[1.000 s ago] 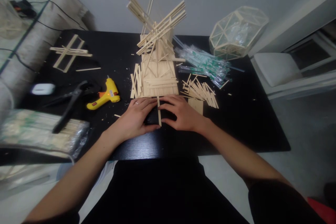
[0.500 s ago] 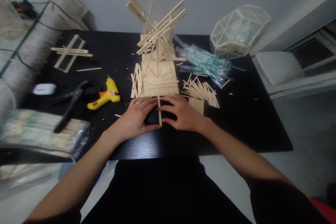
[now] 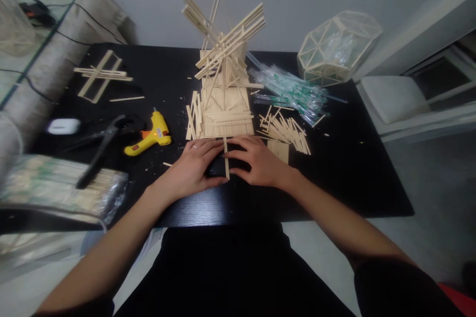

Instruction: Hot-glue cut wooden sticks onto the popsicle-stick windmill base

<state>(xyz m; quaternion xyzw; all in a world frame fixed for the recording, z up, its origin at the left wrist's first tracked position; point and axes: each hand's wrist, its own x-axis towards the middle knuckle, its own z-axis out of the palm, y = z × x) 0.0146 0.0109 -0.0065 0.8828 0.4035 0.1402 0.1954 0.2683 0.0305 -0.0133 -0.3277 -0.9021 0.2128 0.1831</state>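
Observation:
Thin pale wooden sticks (image 3: 226, 161) stand lengthwise in a narrow strip between my hands, pointing toward the windmill model. My left hand (image 3: 195, 163) presses the strip from the left with thumb and fingertips. From the right, the fingertips and thumb of my right hand (image 3: 256, 161) close on the same strip. Just beyond my fingers is a windmill model (image 3: 226, 96) built of wooden sticks, its crossed blades rising at the back. How many sticks are in the strip I cannot tell.
On the black table (image 3: 334, 168), a yellow glue gun (image 3: 150, 134) and black pliers (image 3: 102, 146) lie left. A bagged stick bundle (image 3: 59, 185) is nearer. Loose short sticks (image 3: 286, 129), plastic wrappers (image 3: 290, 90) and a faceted glass container (image 3: 338, 48) are right. A stick frame (image 3: 102, 74) lies back left.
Both hands keep the same grip on the wooden sticks. The whole view has shifted very slightly; nothing else visibly moves.

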